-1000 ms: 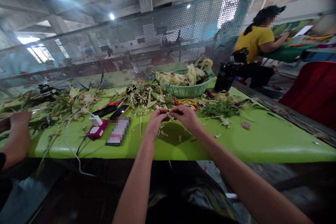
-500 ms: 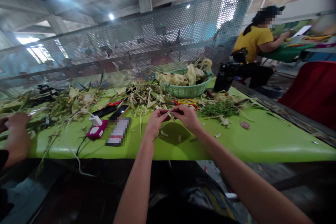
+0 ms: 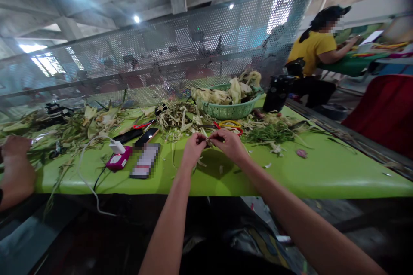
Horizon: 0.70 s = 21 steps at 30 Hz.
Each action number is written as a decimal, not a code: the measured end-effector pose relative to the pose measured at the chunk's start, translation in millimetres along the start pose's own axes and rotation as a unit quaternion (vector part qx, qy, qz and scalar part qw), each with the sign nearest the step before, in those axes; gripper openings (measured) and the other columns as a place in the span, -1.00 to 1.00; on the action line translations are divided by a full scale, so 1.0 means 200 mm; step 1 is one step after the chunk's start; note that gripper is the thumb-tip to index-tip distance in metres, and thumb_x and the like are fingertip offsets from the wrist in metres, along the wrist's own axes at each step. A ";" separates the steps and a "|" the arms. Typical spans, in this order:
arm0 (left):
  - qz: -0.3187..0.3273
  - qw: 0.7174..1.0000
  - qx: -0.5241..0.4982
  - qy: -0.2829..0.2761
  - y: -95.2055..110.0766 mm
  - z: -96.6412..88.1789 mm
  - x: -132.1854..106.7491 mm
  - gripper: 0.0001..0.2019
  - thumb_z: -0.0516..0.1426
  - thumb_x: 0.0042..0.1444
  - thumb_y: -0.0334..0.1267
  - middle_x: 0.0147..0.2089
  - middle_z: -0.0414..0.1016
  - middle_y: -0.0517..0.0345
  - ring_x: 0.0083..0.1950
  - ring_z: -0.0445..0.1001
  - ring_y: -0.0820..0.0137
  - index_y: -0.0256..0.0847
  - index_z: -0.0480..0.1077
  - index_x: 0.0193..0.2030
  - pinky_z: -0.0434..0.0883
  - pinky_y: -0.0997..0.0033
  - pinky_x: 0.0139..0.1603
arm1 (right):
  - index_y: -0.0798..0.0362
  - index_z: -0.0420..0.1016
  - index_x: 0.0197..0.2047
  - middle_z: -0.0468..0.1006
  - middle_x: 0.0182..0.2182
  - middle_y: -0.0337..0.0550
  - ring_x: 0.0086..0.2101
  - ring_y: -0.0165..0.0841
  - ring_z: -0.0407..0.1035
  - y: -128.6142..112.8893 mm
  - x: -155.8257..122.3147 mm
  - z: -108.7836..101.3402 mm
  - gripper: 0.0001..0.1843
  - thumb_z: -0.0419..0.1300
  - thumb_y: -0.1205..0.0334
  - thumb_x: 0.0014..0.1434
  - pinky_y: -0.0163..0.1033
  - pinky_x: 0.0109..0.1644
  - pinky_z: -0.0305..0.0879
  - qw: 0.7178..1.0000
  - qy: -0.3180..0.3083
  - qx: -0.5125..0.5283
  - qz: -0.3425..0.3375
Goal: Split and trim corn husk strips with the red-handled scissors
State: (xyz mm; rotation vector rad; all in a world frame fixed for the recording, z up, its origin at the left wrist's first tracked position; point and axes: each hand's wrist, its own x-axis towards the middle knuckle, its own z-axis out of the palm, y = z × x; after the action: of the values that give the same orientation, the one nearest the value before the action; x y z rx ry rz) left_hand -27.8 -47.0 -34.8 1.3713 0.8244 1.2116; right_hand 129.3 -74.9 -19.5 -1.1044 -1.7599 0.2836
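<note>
My left hand (image 3: pixel 192 149) and my right hand (image 3: pixel 229 143) meet over the middle of the lime-green table (image 3: pixel 322 172), fingertips pinched together on a small pale strip of plant stalk (image 3: pixel 208 140). Both hands hover just above the tabletop. Behind them lies a heap of husks and stalk trimmings (image 3: pixel 177 119), red-and-yellow-handled scissors (image 3: pixel 229 124) and a pile of green stems (image 3: pixel 269 132). A green mesh basket (image 3: pixel 230 111) full of pale husks stands further back.
Two phones (image 3: pixel 146 136), a blurred card and a pink power bank (image 3: pixel 119 159) with a white cable lie left of my hands. Another person's hand (image 3: pixel 14 146) works at far left. A perforated metal screen backs the table. A person in yellow sits at right.
My two hands have drawn slightly closer together on the stalk piece. The other person's hand at far left has shifted a little leftward.
</note>
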 end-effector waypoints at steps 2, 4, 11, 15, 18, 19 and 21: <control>0.008 1.000 0.000 -0.002 0.00 0.00 0.00 -0.88 0.17 -0.05 -0.46 -0.38 0.43 0.18 -0.34 0.43 0.47 -0.27 0.35 -0.33 0.41 0.38 -0.18 | 0.04 0.55 -0.34 0.54 -0.40 -0.15 -0.35 -0.31 0.39 0.00 0.00 0.00 -0.90 0.21 0.25 0.07 -0.25 -0.25 0.26 1.000 0.002 -0.004 0.003; 0.014 1.000 -0.004 -0.006 0.01 0.00 0.00 -0.88 0.16 -0.04 -0.45 -0.37 0.42 0.16 -0.32 0.43 0.47 -0.26 0.35 -0.31 0.41 0.37 -0.17 | 0.04 0.55 -0.34 0.54 -0.40 -0.15 -0.36 -0.31 0.39 0.00 0.00 0.00 -0.89 0.21 0.24 0.07 -0.24 -0.25 0.26 1.000 0.006 -0.005 0.009; 0.028 0.999 -0.017 -0.012 -0.01 0.00 0.00 -0.86 0.19 -0.03 -0.39 -0.33 0.42 0.15 -0.28 0.43 0.45 -0.25 0.35 -0.29 0.42 0.33 -0.12 | 0.04 0.51 -0.31 0.55 -0.44 -0.19 -0.42 -0.33 0.40 0.04 0.00 0.02 -0.87 0.18 0.22 0.08 -0.26 -0.31 0.30 0.999 0.011 0.012 0.043; 0.030 0.999 -0.008 -0.012 -0.01 0.00 0.00 -0.86 0.18 -0.03 -0.41 -0.29 0.43 0.15 -0.29 0.43 0.46 -0.25 0.37 -0.29 0.41 0.32 -0.10 | 0.05 0.51 -0.31 0.54 -0.46 -0.20 -0.43 -0.34 0.39 0.05 0.00 0.02 -0.87 0.17 0.22 0.08 -0.27 -0.32 0.29 0.998 0.002 0.018 0.053; 0.027 1.000 0.002 -0.011 0.00 0.00 0.01 -0.88 0.18 -0.03 -0.41 -0.31 0.44 0.15 -0.32 0.43 0.47 -0.25 0.38 -0.30 0.41 0.32 -0.11 | 0.05 0.51 -0.33 0.53 -0.46 -0.21 -0.43 -0.34 0.39 0.04 0.00 0.02 -0.88 0.17 0.24 0.07 -0.28 -0.33 0.28 0.998 -0.002 0.020 0.051; 0.026 1.000 0.003 -0.010 0.00 0.00 0.01 -0.88 0.18 -0.03 -0.41 -0.32 0.43 0.16 -0.33 0.42 0.47 -0.25 0.39 -0.30 0.41 0.32 -0.12 | 0.05 0.51 -0.34 0.53 -0.46 -0.21 -0.44 -0.34 0.38 0.04 0.00 0.01 -0.89 0.17 0.24 0.07 -0.27 -0.33 0.27 0.999 -0.003 0.020 0.049; 0.026 1.000 0.005 -0.008 -0.01 -0.01 0.01 -0.89 0.18 -0.03 -0.40 -0.32 0.43 0.16 -0.34 0.42 0.47 -0.26 0.39 -0.30 0.41 0.31 -0.13 | 0.05 0.51 -0.35 0.52 -0.46 -0.21 -0.43 -0.34 0.37 0.03 0.00 0.01 -0.89 0.18 0.24 0.07 -0.27 -0.33 0.26 0.999 -0.004 0.017 0.043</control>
State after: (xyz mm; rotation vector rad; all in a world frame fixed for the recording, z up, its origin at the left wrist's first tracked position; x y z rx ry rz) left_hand -28.3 -44.6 -35.6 1.4163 0.7889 1.2361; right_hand 131.3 -70.1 -24.7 -1.1565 -1.7108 0.3700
